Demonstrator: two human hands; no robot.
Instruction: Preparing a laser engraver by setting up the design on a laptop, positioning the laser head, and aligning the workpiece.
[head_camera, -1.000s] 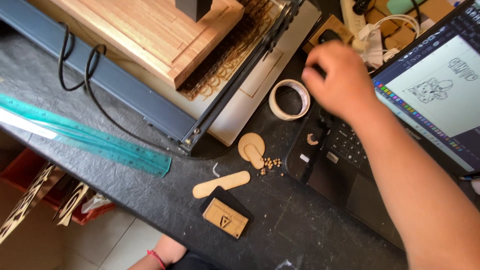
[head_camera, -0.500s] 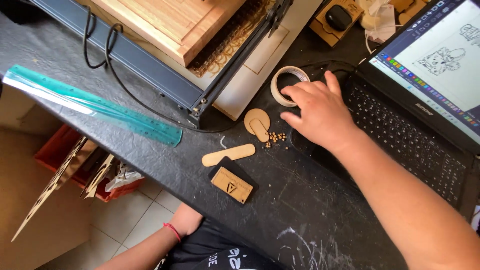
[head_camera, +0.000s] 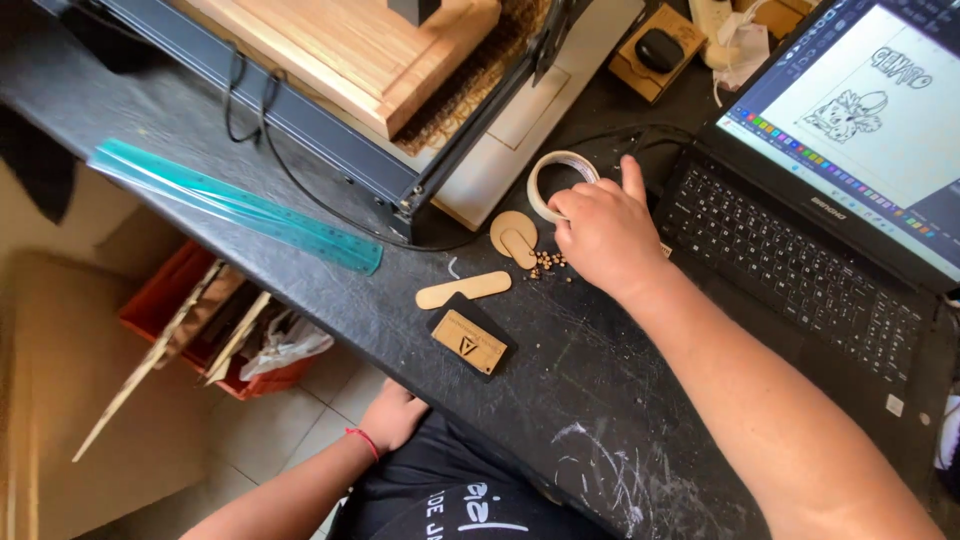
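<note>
My right hand (head_camera: 600, 238) lies on the black table (head_camera: 560, 400) just left of the laptop (head_camera: 800, 260). Its thumb and curled fingers pinch the right rim of a white tape roll (head_camera: 543, 180), while the index finger points away. Beside the hand lie a round wooden piece (head_camera: 512, 236), several tiny wooden crumbs (head_camera: 548, 264), a flat rounded wooden stick (head_camera: 462, 290) and a small engraved wooden tag on a black pad (head_camera: 468, 342). My left hand (head_camera: 392, 418) rests low on my lap below the table edge, with a red band at the wrist. Its fingers are partly hidden.
A metal-framed machine with a wooden board (head_camera: 350, 50) fills the far left of the table, and a black cable (head_camera: 300, 190) trails from it. A teal ruler (head_camera: 235, 205) overhangs the left edge. An orange crate (head_camera: 190, 320) stands on the floor. A wooden box holding a black thing (head_camera: 655, 52) sits behind.
My right hand came down from the far side of the table to the tape roll and now grips its rim. The view has shifted right, showing more of the laptop.
</note>
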